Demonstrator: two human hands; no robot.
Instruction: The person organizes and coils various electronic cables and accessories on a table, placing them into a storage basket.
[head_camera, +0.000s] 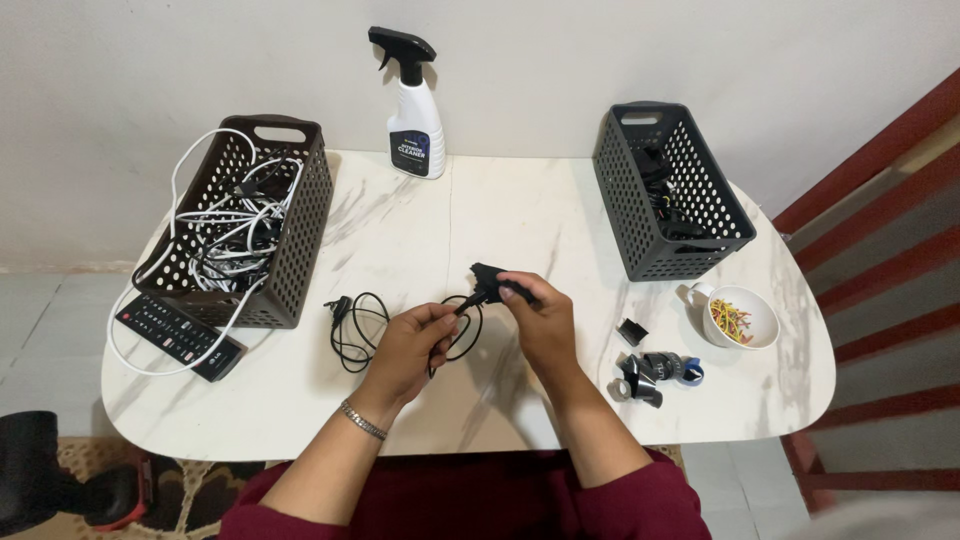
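My right hand grips a black power adapter just above the white marble table. Its thin black cable runs left through my left hand, which pinches the cord near the adapter. The rest of the cable lies in loose loops on the table to the left of my left hand, ending in a small plug. A metal bracelet sits on my left wrist.
A dark basket of tangled white and black cables stands at left, with a black remote beside it. A spray bottle stands at the back. At right are a black basket, a cup of rubber bands, binder clips.
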